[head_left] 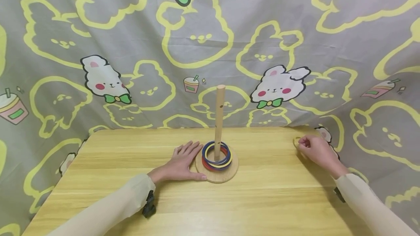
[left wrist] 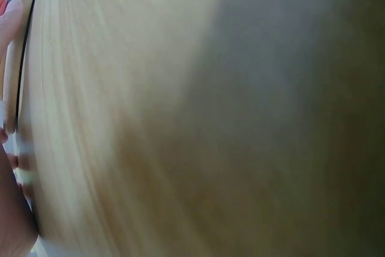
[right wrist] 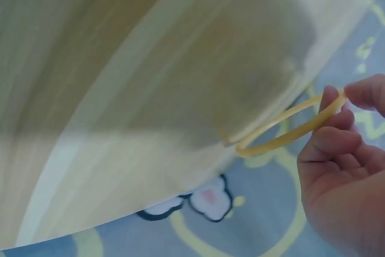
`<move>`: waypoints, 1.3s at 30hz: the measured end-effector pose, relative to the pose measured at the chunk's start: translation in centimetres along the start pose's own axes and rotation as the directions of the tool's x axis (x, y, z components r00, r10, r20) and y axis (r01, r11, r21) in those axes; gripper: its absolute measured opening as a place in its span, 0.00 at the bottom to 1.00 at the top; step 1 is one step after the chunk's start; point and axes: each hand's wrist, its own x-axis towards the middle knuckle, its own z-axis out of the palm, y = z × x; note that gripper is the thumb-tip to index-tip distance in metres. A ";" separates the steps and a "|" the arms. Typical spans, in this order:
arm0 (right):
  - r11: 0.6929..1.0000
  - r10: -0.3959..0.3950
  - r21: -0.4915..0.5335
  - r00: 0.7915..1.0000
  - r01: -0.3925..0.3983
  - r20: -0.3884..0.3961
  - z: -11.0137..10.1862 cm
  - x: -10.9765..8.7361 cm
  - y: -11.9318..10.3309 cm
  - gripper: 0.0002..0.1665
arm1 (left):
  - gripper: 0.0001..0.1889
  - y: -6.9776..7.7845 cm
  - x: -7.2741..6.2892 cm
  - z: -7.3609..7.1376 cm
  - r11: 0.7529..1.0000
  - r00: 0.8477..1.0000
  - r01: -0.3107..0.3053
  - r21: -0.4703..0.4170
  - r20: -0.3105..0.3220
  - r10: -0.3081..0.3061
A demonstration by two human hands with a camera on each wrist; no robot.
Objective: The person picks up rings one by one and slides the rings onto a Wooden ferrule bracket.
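Note:
A round wooden base stands mid-table with an upright wooden peg in it. Several blue, yellow and red rings lie loosely stacked around the foot of the peg. My left hand rests at the left side of the base, fingers spread and straight, thumb at its front edge. In the left wrist view only part of that hand shows at the left border. Over the table's right side, my right hand pinches a thin yellow ring between thumb and fingertips; the ring tilts toward the tabletop.
The light wood table runs back to a grey patterned cloth that hangs behind it and at both sides. The peg stands tall in front of the cloth. A dark band sits on the left wrist.

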 end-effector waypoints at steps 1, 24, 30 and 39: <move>1.000 -0.006 0.003 1.000 0.006 -0.009 0.0 -0.1 -0.4 0.07 | 0.66 0.0 0.0 0.0 1.000 1.000 -0.002 0.001 0.001 0.002; 0.957 -0.285 -0.044 0.896 0.287 -0.341 -0.3 -2.1 -11.1 0.12 | 0.65 0.0 0.0 0.0 1.000 1.000 0.012 -0.019 0.004 -0.012; 0.949 -0.284 0.022 0.878 0.316 -0.386 -0.7 -2.7 -13.8 0.13 | 0.64 0.1 0.1 -0.1 1.000 1.000 0.018 -0.003 0.016 -0.018; 0.906 -0.254 0.220 0.881 0.361 -0.399 -1.4 -3.1 -18.5 0.15 | 0.64 0.0 0.0 -0.1 1.000 1.000 0.017 -0.005 0.009 -0.017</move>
